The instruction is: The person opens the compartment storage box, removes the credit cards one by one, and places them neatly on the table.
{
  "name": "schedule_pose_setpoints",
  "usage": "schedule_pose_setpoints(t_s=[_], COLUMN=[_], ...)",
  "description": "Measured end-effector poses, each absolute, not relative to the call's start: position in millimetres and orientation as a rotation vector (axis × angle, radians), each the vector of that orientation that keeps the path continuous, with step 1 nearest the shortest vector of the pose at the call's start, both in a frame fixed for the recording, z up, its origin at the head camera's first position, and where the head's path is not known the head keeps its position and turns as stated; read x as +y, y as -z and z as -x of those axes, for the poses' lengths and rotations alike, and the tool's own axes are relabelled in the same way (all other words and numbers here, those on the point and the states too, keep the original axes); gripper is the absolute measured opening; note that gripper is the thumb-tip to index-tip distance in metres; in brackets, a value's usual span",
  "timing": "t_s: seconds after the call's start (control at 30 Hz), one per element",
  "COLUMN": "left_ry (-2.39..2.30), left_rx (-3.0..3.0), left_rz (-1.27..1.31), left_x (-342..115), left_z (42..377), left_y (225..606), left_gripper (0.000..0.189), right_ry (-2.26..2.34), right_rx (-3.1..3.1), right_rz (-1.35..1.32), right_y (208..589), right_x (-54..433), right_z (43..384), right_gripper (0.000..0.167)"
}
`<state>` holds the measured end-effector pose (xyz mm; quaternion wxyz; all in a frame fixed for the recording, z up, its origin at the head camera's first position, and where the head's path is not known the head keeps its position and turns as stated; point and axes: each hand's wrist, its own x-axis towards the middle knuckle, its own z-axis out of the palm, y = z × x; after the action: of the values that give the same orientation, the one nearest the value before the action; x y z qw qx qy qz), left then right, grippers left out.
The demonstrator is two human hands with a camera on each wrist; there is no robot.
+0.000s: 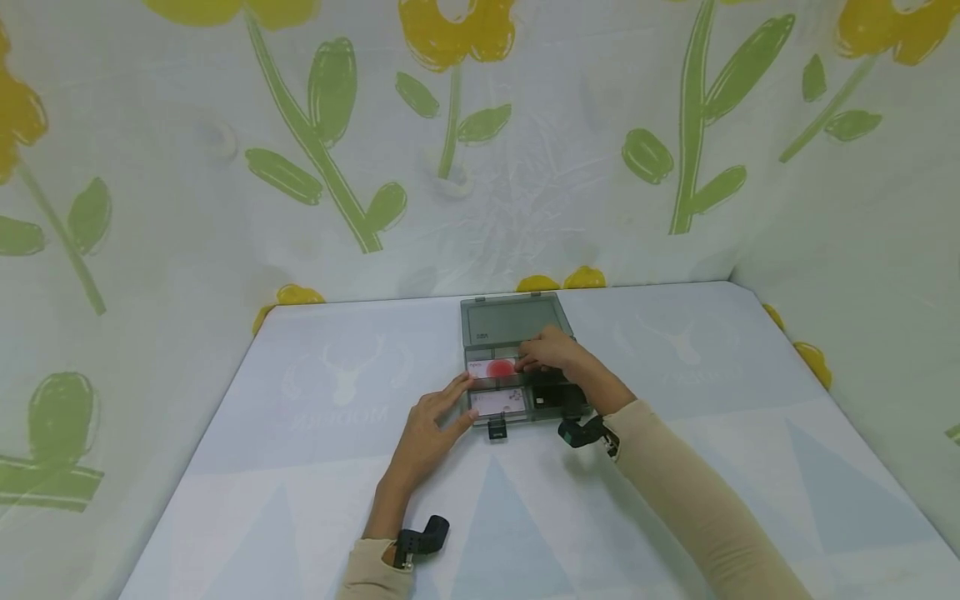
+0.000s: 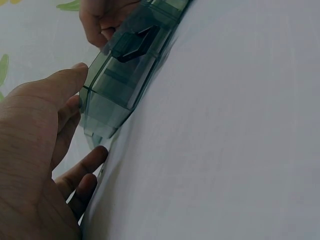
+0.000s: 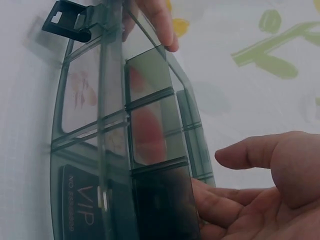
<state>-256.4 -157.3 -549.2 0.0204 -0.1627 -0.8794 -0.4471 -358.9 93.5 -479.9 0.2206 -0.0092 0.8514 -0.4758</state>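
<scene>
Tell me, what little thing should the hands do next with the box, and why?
Maybe lift the right hand clear of the box. The lid is open, and the white card and VIP card are inside, so the hand seems in the way of closing it.

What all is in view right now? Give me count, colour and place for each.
case: one, see-through grey-green, on the table
lid: one, grey-green, open at the case's back
latch: one clearly seen, dark, case's front edge
card with red circle: one, white and red, back left in the case
pale card: one, whitish, front left
black card: at least one, marked VIP, front right
table: one, white and pale blue, under the case
flowered cloth: white, yellow, green, around the table
wrist cameras: two, black, on the wrists
sleeves: two, beige
left hand: one, case's left
right hand: one, case's back right
</scene>
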Motion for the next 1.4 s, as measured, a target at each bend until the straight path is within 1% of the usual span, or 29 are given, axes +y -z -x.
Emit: schedule_pose_setpoints(t_s=[0.13, 0.23, 0.57, 0.73, 0.97, 1.13, 1.3, 1.4], left_ry=[1.389, 1.386, 1.397, 1.398, 1.404, 1.387, 1.384, 1.384], left_rx=[-2.714, -2.713, -2.716, -2.713, -2.723, -2.723, -2.730, -2.722], left_rz=[0.514, 0.517, 0.511, 0.505, 0.512, 0.505, 0.498, 0.506], left_x=[-157.9, -158.3, -157.8, -157.5, -157.3, -157.3, -156.9, -157.0], left_z=[257.0, 257.5, 256.9, 256.2, 257.1, 257.0, 256.4, 256.1], left_y=[549.3, 550.0, 549.0, 548.1, 549.0, 547.2, 548.0, 549.2], left_gripper=[0.057, 0.058, 0.058, 0.058, 0.059, 0.058, 0.058, 0.058], right_ry=[1.201, 1.113, 1.059, 1.111, 1.285, 1.310, 1.353, 1.319], right_rx=[2.425, 2.461, 2.449, 2.427, 2.347, 2.328, 2.303, 2.304], right_rz=[0.068, 0.089, 0.105, 0.099, 0.060, 0.039, -0.008, -0.005], right_y=[480.4, 480.2, 478.9, 477.9, 474.1, 468.3, 470.7, 468.3], right_x=[92.2, 90.2, 83.9, 85.3, 90.9, 89.7, 88.5, 89.1], right_z=[357.7, 356.2, 354.6, 356.0, 359.5, 358.1, 357.1, 357.1], right_gripper=[0.030, 0.033, 0.038, 0.029, 0.037, 0.034, 0.031, 0.034])
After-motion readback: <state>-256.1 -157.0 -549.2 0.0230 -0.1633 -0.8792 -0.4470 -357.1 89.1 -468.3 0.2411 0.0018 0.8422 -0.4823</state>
